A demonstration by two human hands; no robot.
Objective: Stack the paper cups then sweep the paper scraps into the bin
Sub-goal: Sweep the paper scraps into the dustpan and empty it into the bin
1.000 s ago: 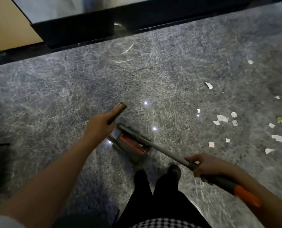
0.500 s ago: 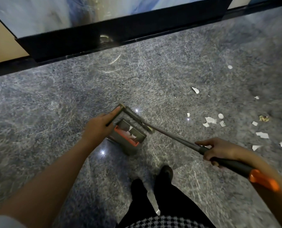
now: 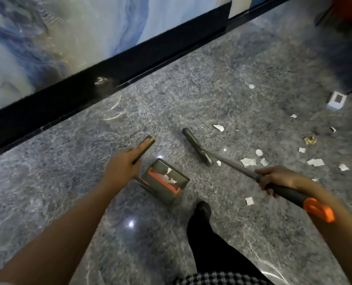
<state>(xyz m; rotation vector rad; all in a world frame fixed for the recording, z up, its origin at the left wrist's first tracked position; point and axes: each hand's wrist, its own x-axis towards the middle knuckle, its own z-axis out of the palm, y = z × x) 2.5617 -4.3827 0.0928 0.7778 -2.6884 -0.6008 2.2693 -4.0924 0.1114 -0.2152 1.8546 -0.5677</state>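
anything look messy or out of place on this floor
Yes. Torn white paper scraps lie scattered over the grey floor right of the broom head, unswept. One crumpled yellowish scrap lies among them. A few scraps already sit in the dustpan. A small white box also rests on the floor beyond them.

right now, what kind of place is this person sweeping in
Probably an indoor hallway or lobby: a polished grey stone floor, with a black skirting band running under a glossy marble-look wall panel.
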